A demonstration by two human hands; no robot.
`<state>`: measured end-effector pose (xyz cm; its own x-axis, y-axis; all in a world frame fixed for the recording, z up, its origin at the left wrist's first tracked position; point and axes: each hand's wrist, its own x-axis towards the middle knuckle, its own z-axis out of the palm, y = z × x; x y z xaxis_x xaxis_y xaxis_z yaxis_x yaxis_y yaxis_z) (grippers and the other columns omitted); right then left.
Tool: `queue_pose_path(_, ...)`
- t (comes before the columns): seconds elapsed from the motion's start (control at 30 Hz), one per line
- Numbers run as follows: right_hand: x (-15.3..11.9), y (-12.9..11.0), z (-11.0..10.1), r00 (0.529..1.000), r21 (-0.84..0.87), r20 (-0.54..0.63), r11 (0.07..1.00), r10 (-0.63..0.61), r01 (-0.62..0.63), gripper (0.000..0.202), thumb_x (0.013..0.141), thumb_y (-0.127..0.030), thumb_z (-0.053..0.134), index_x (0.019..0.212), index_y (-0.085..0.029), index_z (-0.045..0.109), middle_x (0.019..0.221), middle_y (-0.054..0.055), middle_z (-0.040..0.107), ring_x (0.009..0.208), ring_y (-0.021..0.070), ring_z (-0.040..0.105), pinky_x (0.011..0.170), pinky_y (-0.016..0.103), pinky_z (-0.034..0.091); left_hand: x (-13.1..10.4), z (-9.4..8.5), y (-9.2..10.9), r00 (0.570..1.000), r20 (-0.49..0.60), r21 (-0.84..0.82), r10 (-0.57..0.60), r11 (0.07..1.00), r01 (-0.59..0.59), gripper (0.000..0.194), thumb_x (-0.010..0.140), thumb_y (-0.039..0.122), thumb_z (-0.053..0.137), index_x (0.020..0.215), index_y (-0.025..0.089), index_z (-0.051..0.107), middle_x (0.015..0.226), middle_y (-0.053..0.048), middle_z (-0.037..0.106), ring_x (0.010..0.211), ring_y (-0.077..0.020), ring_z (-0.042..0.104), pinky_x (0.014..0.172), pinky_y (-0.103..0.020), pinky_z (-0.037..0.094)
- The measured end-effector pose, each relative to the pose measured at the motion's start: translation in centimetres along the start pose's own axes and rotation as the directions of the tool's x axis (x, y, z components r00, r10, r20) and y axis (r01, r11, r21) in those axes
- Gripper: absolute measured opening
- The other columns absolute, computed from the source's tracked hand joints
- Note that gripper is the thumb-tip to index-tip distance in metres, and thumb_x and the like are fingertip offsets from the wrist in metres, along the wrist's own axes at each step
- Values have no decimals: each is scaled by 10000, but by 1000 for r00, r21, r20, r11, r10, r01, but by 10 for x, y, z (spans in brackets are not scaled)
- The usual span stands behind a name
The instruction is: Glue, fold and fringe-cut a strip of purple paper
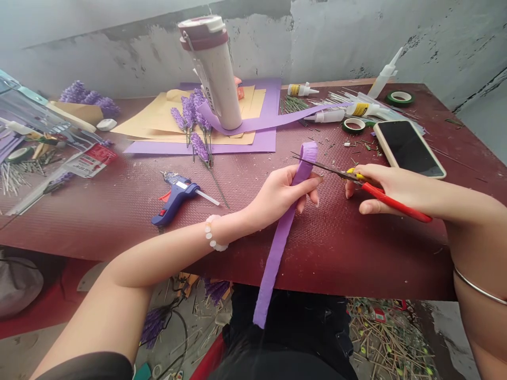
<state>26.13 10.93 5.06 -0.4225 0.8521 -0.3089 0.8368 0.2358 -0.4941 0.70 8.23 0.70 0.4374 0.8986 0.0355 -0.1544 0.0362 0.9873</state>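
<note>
A long purple paper strip (275,258) is pinched between the thumb and fingers of my left hand (291,192). Its upper end curls over in a loop above my fingers, with fine cuts along the edge, and its lower end hangs past the table edge toward my lap. My right hand (374,187) is closed on a pair of scissors (390,203) with red and yellow handles. Their blades reach left to the curled top of the strip, at its fringed edge. Whether they are between cuts cannot be made out.
A blue glue gun (176,200) lies on the dark red table (237,248). Behind are a white tumbler (219,79), purple flower stems (194,113), tan paper sheets (146,119) and another purple strip (273,121). To the right lie a phone (410,148), glue bottles (330,116) and green tape (400,98).
</note>
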Motion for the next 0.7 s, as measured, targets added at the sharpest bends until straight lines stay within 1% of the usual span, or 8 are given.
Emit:
queue_pose_path(0.1, -1, 1, -1, 1000, 5, -18, 1000, -3, 3, 791, 565, -966, 735, 941, -279, 627, 993, 145, 786, 922, 420, 748, 762, 501, 549, 1, 0, 1, 1000, -20, -20, -9, 1000, 8, 413, 882, 445, 926, 818, 172, 622, 671, 47, 720, 457, -26, 530, 472, -193, 370)
queue_pose_path(0.2, -3, 2, -3, 997, 12, -67, 1000, -26, 27, 792, 591, -1017, 701, 875, -284, 610, 898, 109, 758, 806, 358, 712, 701, 464, 519, 1, 2, 5, 998, -48, -56, -42, 998, 39, 342, 912, 339, 913, 817, 162, 637, 675, 45, 734, 454, -19, 527, 481, -176, 376)
queue_pose_path(0.3, -6, 1, -3, 989, 24, -141, 999, -36, 40, 829, 625, -1103, 603, 779, -290, 555, 714, 47, 643, 651, 258, 578, 615, 412, 444, 1, 3, 8, 990, -93, -79, -104, 992, 97, 286, 982, 237, 841, 792, 155, 644, 678, 34, 749, 443, -16, 519, 483, -168, 391)
queue_pose_path(0.4, -6, -4, -1, 979, 40, -200, 998, -40, 48, 854, 654, -1136, 545, 742, -286, 560, 625, 1, 518, 604, 203, 457, 601, 388, 399, 1, 4, 8, 983, -128, -111, -133, 987, 119, 309, 1056, 219, 754, 774, 144, 653, 698, 6, 777, 440, -12, 521, 492, -162, 395)
queue_pose_path(0.47, -6, -9, 1, 974, 33, -222, 998, -37, 45, 858, 656, -1143, 532, 719, -287, 555, 618, -1, 500, 607, 194, 431, 615, 390, 390, 1, 4, 7, 979, -136, -128, -152, 983, 135, 308, 1081, 220, 723, 791, 141, 655, 773, -25, 823, 459, -14, 553, 516, -162, 416)
queue_pose_path(0.57, -5, -13, 2, 971, 2, -235, 999, -31, 32, 868, 637, -1164, 501, 689, -297, 508, 634, 20, 527, 625, 205, 446, 634, 405, 388, 2, 4, 7, 973, -135, -114, -189, 978, 174, 252, 1093, 216, 707, 857, 141, 659, 901, -66, 873, 508, -28, 624, 551, -168, 442)
queue_pose_path(0.7, -4, -13, 2, 970, -33, -244, 999, -13, 6, 883, 619, -1185, 458, 709, -307, 514, 661, 42, 559, 652, 234, 487, 651, 428, 404, 2, 6, 9, 973, -124, -120, -196, 976, 181, 195, 1103, 152, 662, 908, 134, 661, 899, -78, 877, 519, -32, 652, 541, -164, 428)
